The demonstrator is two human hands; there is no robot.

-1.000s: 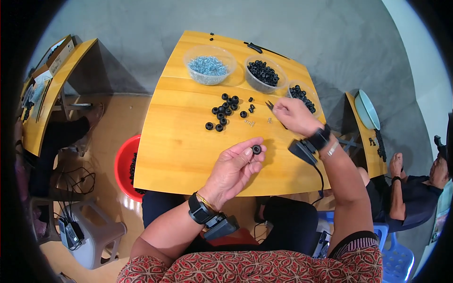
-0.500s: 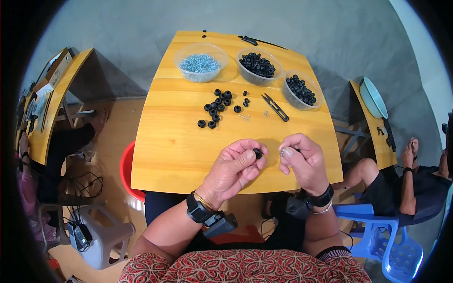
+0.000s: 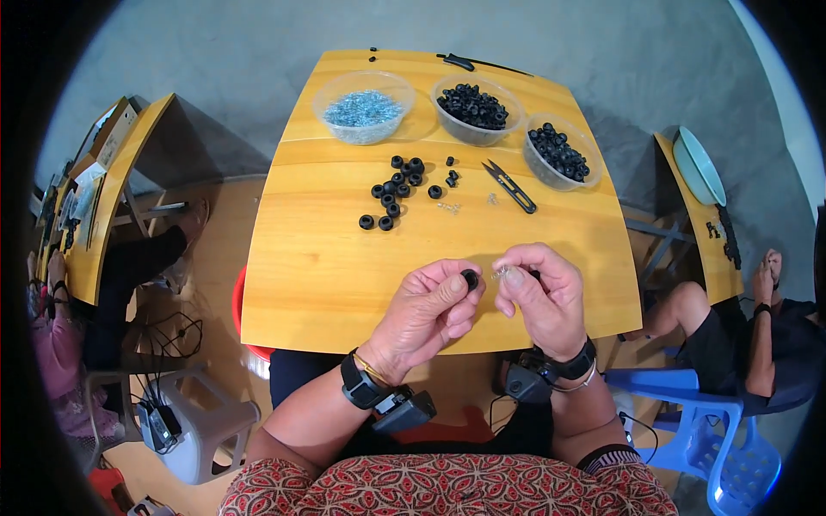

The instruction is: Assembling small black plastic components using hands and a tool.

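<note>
My left hand (image 3: 423, 314) pinches a round black cap (image 3: 469, 279) with a hollow in it, between thumb and fingertips. Close beside it, my right hand (image 3: 551, 301) has thumb and forefinger closed on a small silver spring (image 3: 499, 273). A bit of another black part (image 3: 535, 275) shows among the right fingers. Farther up the table lie several black round caps (image 3: 389, 199) in a loose cluster, some small black pieces (image 3: 453, 179) and a few loose springs (image 3: 448, 207). Black thread snips (image 3: 511, 187) lie to their right.
Along the far side stand a clear bowl of springs (image 3: 363, 110), a bowl of small black parts (image 3: 471, 107) and a bowl of black caps (image 3: 559, 153). A black-handled tool (image 3: 459, 62) lies at the far edge. People sit at side tables left and right.
My hands have come closer together, the right one moving left so the spring is nearer the cap. The view has shifted slightly.
</note>
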